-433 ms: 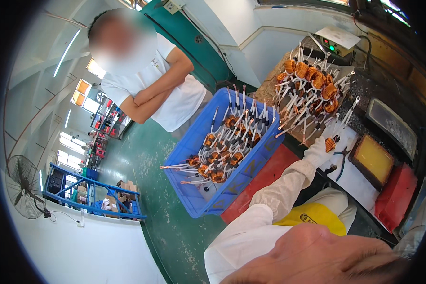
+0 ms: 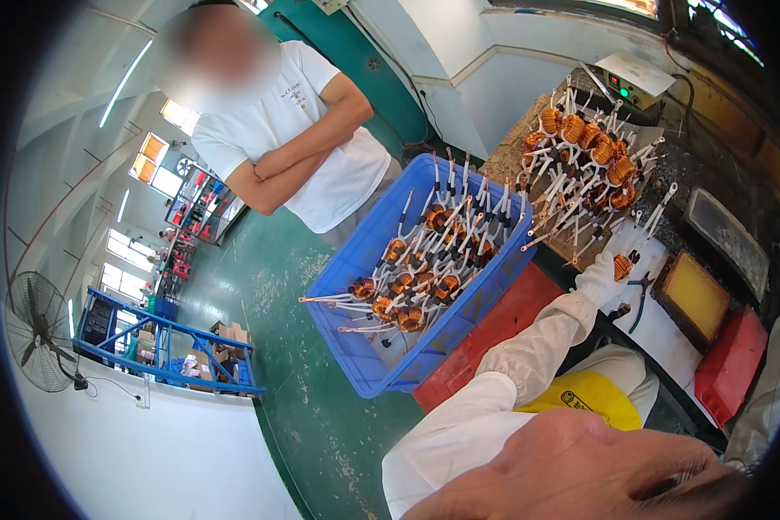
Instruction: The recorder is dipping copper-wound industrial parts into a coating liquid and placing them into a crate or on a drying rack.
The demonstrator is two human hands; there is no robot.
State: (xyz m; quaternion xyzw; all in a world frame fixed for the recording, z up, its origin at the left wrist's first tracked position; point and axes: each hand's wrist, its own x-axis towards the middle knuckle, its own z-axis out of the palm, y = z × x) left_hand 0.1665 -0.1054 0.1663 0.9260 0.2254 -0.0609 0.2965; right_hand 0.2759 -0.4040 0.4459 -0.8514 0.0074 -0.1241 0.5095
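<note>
My left hand [image 2: 596, 279], in a white glove, is closed round a ring coil [image 2: 621, 266] wound with copper wire. White leads [image 2: 663, 206] with metal lugs stick up from the coil toward the far side. Beside that hand, pliers with dark handles [image 2: 640, 302] lie on a pale sheet [image 2: 659, 347]. Just beyond it is a heap of similar coils [image 2: 594, 143] on a brown board. At the right edge a pale sleeve [image 2: 767, 381] shows; my right hand itself is out of the picture.
A blue crate [image 2: 338, 347] of coils stands left of my arm, near a red surface [image 2: 485, 334]. Right of the pliers are a framed yellow slab [image 2: 692, 296], a grey rectangular pan [image 2: 726, 238] and a red bin [image 2: 730, 364]. Another person [image 2: 295, 130] stands beyond the crate, arms folded.
The whole view has shifted a little, so the bench and crate sit farther right. My left hand keeps its hold on the coil. The other person's arms remain folded.
</note>
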